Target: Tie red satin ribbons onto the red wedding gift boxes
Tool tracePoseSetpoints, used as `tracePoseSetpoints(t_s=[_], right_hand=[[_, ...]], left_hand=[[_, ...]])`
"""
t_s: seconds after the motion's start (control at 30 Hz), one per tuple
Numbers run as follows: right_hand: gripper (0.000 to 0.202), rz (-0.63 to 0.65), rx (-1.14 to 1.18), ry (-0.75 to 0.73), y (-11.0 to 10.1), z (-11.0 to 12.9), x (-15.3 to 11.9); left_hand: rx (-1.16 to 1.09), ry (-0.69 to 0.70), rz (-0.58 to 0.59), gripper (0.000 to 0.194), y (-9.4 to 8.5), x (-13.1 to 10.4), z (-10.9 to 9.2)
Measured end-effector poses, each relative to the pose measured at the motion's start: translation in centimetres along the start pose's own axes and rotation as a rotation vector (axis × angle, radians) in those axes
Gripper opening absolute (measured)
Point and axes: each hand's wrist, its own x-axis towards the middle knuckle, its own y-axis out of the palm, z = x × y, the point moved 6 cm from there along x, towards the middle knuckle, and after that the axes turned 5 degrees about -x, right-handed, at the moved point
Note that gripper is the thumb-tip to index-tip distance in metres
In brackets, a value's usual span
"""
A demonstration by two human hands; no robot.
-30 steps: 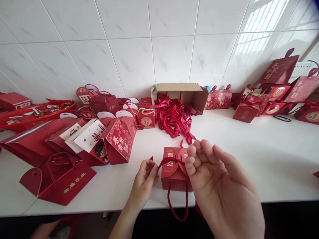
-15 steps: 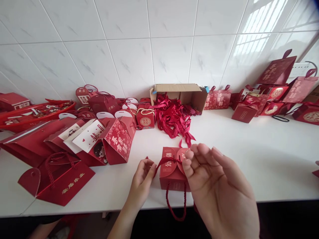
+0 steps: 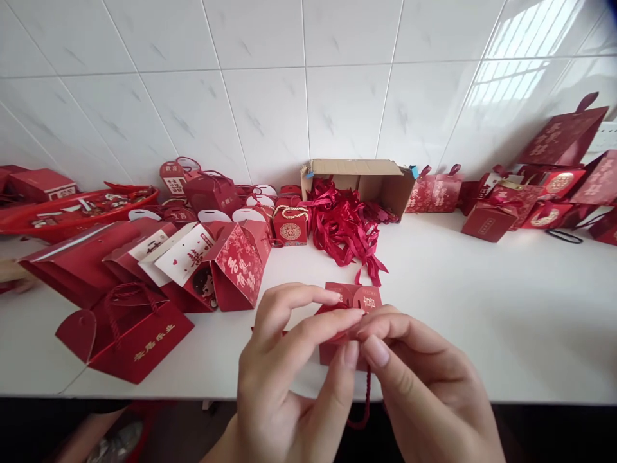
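A small red gift box (image 3: 369,296) with light lettering and a twisted red cord handle (image 3: 368,392) sits near the table's front edge, partly behind my hands. Over its top, my left hand (image 3: 294,366) curls with thumb and fingers drawn together on the red ribbon (image 3: 337,325), mostly hidden by the fingers. Thumb and index finger pinched, my right hand (image 3: 424,379) meets the left fingertips at the ribbon. Beyond the box lies a heap of loose red ribbons (image 3: 342,225).
An open cardboard box (image 3: 357,168) stands by the wall. Red gift boxes (image 3: 241,263) line the left, beside a red tray (image 3: 29,222); more boxes (image 3: 489,220) are at the right. A blurred hand (image 3: 14,273) of another person shows at the far left.
My right hand has turned from an open palm to a pinch. My left hand has come over the box to meet it. The view has shifted slightly left.
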Motion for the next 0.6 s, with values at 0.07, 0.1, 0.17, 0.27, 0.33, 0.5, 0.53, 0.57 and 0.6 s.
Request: tracePoseSetpoints(t_s=[0.07, 0.1, 0.17, 0.27, 0.33, 0.5, 0.53, 0.57, 0.6], right_hand=[[0.005, -0.005, -0.059, -0.027, -0.04, 0.21, -0.13], [0.006, -0.011, -0.091, -0.049, -0.09, 0.35, -0.16], [0.007, -0.027, -0.161, -0.094, -0.22, 0.58, -0.21], [0.007, -0.047, -0.262, -0.132, -0.39, 0.69, -0.3], [0.006, -0.044, -0.316, -0.132, -0.37, 0.64, -0.37], [0.011, -0.005, -0.396, -0.149, -0.06, 0.82, -0.44], [0.012, -0.001, -0.419, -0.154, -0.05, 0.89, -0.42], [0.012, 0.002, -0.447, -0.158, -0.06, 0.96, -0.38], [0.013, 0.005, -0.477, -0.162, -0.08, 1.03, -0.33]], left_hand=[[0.017, 0.001, -0.019, 0.027, -0.03, -0.15, -0.06], [0.033, 0.012, -0.026, 0.027, -0.08, -0.23, -0.1], [0.068, 0.056, -0.027, 0.028, -0.17, -0.32, -0.24], [0.089, 0.1, -0.012, 0.032, -0.29, -0.26, -0.27], [0.081, 0.101, 0.016, 0.031, -0.29, -0.11, -0.19], [0.074, 0.103, 0.083, 0.027, -0.34, 0.38, -0.13], [0.078, 0.107, 0.094, 0.027, -0.35, 0.46, -0.1], [0.086, 0.114, 0.106, 0.027, -0.35, 0.52, -0.05], [0.1, 0.121, 0.118, 0.027, -0.33, 0.59, 0.01]])
